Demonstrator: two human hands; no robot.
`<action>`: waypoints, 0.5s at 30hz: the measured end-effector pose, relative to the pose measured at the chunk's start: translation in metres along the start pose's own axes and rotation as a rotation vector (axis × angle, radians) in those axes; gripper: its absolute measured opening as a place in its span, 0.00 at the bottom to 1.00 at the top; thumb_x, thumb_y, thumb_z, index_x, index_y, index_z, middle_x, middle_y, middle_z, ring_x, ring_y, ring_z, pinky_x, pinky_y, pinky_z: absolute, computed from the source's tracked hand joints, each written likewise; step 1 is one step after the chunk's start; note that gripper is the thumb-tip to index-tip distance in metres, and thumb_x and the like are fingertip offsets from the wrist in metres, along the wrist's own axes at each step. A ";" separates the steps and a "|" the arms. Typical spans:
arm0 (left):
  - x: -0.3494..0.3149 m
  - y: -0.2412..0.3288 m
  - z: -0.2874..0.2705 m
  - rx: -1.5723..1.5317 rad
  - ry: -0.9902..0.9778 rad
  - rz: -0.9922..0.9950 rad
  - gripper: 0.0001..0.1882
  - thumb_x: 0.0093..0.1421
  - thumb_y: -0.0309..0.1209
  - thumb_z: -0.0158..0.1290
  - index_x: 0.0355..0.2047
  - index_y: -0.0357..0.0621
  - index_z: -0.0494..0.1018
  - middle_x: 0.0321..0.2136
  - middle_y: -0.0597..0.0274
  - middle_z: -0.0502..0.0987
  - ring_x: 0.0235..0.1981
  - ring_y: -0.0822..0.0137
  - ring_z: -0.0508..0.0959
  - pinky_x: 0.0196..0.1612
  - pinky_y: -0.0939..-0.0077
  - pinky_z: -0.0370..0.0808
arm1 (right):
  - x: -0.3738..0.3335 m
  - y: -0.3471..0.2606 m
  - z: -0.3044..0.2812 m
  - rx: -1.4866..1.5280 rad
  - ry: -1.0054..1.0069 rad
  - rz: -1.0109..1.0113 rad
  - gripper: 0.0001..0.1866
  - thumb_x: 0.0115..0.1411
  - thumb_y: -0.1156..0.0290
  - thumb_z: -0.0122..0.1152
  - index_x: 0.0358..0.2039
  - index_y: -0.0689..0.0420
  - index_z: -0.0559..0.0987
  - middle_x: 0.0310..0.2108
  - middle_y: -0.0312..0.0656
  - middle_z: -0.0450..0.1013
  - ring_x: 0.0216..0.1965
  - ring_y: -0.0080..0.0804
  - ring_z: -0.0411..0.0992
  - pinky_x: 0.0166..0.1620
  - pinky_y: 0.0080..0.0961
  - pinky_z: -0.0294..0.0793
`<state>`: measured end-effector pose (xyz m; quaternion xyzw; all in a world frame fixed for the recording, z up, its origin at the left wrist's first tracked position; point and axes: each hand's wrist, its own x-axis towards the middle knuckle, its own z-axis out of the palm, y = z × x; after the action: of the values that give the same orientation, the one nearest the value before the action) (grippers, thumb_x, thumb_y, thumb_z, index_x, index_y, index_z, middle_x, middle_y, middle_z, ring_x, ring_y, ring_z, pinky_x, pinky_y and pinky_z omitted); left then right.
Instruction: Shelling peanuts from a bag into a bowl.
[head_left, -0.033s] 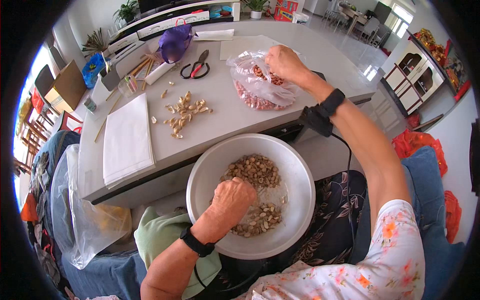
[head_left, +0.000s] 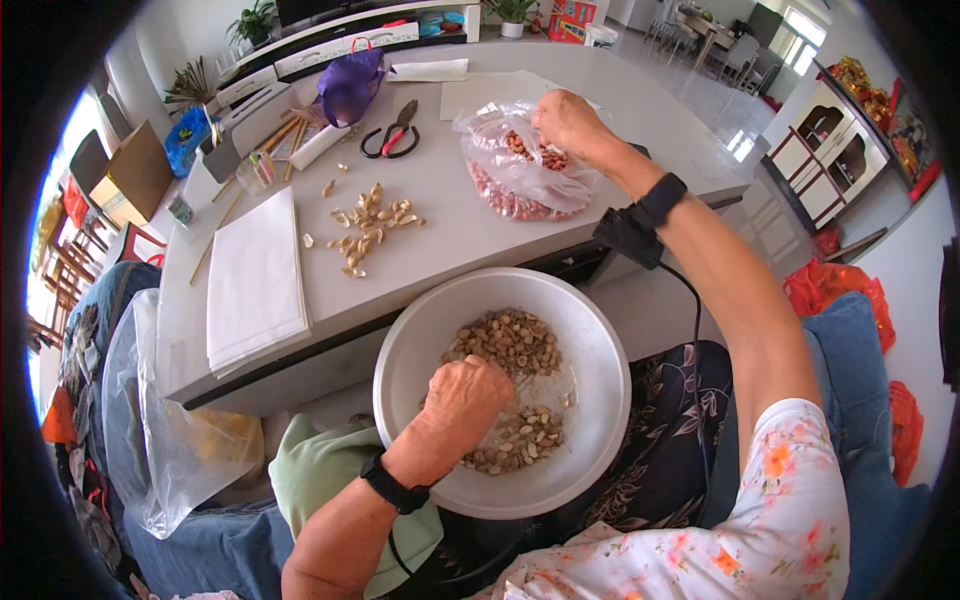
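Note:
My left hand [head_left: 462, 402] is closed, reaching into a wide silvery basin [head_left: 592, 345] in front of me. Beneath and beside it lie two heaps of small brown oval pieces [head_left: 515, 342], like seeds or shells; its fingertips are hidden. On the table, a clear plastic bag [head_left: 482, 150] stands with its mouth loose, filled with reddish peanut kernels [head_left: 520, 200]. My right hand [head_left: 572, 122] is bent closed at the top of this bag. What its fingers hold, if anything, cannot be made out.
Tan shells [head_left: 368, 228] lie scattered on the grey table [head_left: 420, 290], beside white paper [head_left: 258, 280]. Farther back are red-and-black-handled scissors [head_left: 398, 135] and a purple bag [head_left: 350, 88]. A green cloth [head_left: 315, 470] hangs left of the basin. A cable [head_left: 700, 330] runs from my right wrist.

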<state>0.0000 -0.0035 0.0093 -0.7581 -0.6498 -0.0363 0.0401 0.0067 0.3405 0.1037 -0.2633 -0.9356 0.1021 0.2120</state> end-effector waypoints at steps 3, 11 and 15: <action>0.007 0.004 -0.007 -0.038 -0.202 0.014 0.08 0.45 0.22 0.53 0.29 0.36 0.74 0.25 0.53 0.75 0.31 0.60 0.78 0.27 0.70 0.76 | 0.016 0.028 0.017 0.003 -0.068 0.063 0.16 0.52 0.72 0.46 0.26 0.75 0.76 0.28 0.68 0.71 0.33 0.60 0.74 0.40 0.45 0.73; 0.013 0.000 0.005 -0.025 -0.165 -0.060 0.05 0.47 0.25 0.53 0.26 0.38 0.74 0.24 0.55 0.76 0.26 0.63 0.79 0.24 0.72 0.76 | 0.012 0.005 0.025 -0.226 -0.219 0.093 0.18 0.56 0.62 0.49 0.28 0.66 0.77 0.28 0.57 0.72 0.33 0.51 0.73 0.37 0.39 0.71; -0.003 -0.005 -0.003 0.003 -0.112 0.058 0.03 0.47 0.27 0.53 0.23 0.44 0.75 0.23 0.60 0.75 0.24 0.70 0.77 0.22 0.78 0.74 | 0.017 0.036 0.046 -0.095 -0.259 0.022 0.24 0.62 0.55 0.44 0.36 0.65 0.78 0.38 0.61 0.73 0.41 0.55 0.72 0.44 0.42 0.71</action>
<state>-0.0055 -0.0062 0.0118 -0.7775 -0.6287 0.0084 0.0060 -0.0109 0.3759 0.0581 -0.2680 -0.9559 0.0932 0.0757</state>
